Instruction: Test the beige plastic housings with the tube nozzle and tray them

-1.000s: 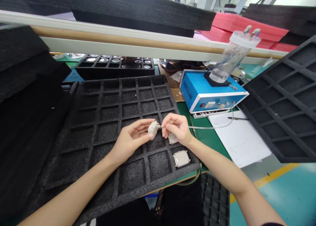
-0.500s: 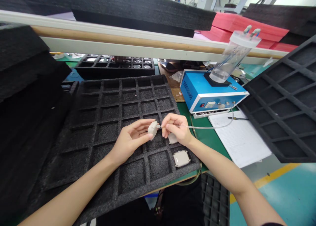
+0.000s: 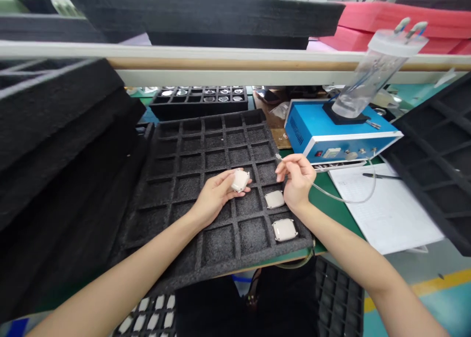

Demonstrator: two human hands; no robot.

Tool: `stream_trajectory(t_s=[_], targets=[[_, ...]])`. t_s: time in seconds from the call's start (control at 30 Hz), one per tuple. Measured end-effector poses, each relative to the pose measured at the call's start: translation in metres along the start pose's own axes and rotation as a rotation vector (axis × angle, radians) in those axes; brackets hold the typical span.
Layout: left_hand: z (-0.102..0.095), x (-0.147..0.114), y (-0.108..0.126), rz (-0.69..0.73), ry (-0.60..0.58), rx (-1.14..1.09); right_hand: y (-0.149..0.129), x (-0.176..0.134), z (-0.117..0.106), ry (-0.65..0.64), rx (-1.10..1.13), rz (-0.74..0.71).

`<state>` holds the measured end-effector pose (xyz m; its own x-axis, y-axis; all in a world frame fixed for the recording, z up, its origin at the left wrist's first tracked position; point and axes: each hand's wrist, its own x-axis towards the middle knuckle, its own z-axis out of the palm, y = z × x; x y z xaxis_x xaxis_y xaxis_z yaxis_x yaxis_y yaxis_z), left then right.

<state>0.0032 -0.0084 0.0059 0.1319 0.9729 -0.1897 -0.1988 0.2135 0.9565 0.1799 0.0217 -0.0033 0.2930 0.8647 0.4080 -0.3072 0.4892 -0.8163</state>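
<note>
My left hand [image 3: 217, 194] grips a pale watch case [image 3: 240, 180] by its edge, flat face up, above the black foam tray [image 3: 217, 244]. Pinched in my right hand [image 3: 297, 180] is the end of a clear tube [image 3: 342, 198], its tip pointing up and left, apart from the case. The tube runs to the front of a blue machine [image 3: 342, 133]. Two more pale watch cases lie in the tray's right column: one [image 3: 274, 199] beside my right wrist, the other [image 3: 285, 230] in the near corner pocket.
A clear cylinder [image 3: 379, 77] stands on the machine. Printed paper [image 3: 386, 214] with a pen [image 3: 380, 176] lies right of the tray. Stacked black foam trays [image 3: 66, 145] rise at left, and another foam tray [image 3: 437, 155] leans at right. A shelf rail [image 3: 228, 77] crosses behind.
The tube tip has come away from the watch case; my right hand has moved right with it. My left hand has turned the case flat face up. The view has shifted left.
</note>
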Motion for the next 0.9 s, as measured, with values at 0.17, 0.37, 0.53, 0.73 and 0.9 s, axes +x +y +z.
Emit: stream_trajectory(t_s=[0.17,0.37,0.53,0.73,0.9], targets=[[0.025,0.030,0.014,0.225,0.040,0.632,-0.003,-0.002,0.001,0.001,-0.022,-0.013],[0.045,0.063,0.017,0.278,-0.068,0.961,-0.004,-0.002,0.001,-0.045,0.014,-0.010],[0.046,0.060,0.016,0.359,-0.109,1.127,-0.003,-0.002,0.000,-0.072,0.030,0.023],[0.041,-0.018,0.040,0.531,0.050,1.264,-0.006,-0.003,-0.001,-0.055,0.004,0.042],[0.016,-0.144,0.078,0.641,0.055,1.396,-0.005,-0.001,0.002,-0.165,-0.049,0.181]])
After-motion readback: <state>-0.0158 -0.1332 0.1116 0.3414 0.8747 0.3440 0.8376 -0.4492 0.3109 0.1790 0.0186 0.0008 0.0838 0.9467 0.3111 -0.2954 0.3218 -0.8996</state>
